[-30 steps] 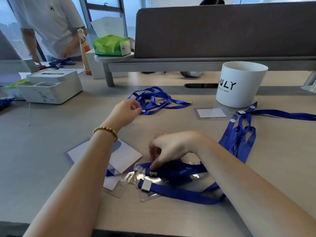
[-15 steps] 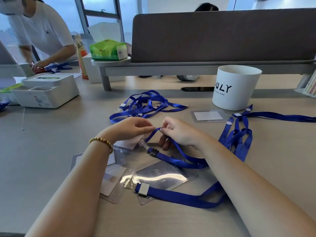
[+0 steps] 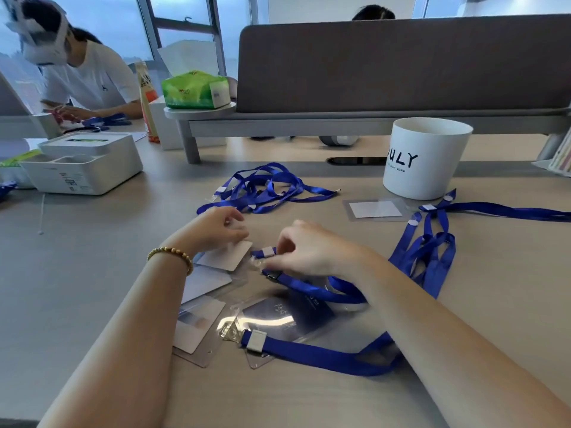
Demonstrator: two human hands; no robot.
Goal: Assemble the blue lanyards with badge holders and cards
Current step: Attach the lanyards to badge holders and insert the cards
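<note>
My right hand [image 3: 312,251] pinches the clip end of a blue lanyard [image 3: 312,288] at the middle of the desk. Just left of it, my left hand [image 3: 216,230] pinches the top of a clear badge holder with a white card [image 3: 227,257] in it. The two hands are almost touching. Below them lie more white cards [image 3: 197,325] and a clear badge holder [image 3: 275,316] clipped to the lanyard's lower strap [image 3: 312,355]. A loose pile of blue lanyards [image 3: 262,188] lies beyond my hands; another bunch [image 3: 429,245] lies to the right.
A white cup marked JULY [image 3: 425,157] stands at the back right with a carded badge holder [image 3: 375,209] in front of it. A white box [image 3: 83,162] sits at the left. Another person [image 3: 83,78] works at the far left. A grey divider [image 3: 401,63] closes the back.
My left hand came back from the far lanyard pile to the middle. My right hand lifted the lanyard's clip end up to meet it, and the clip is now beside the holder.
</note>
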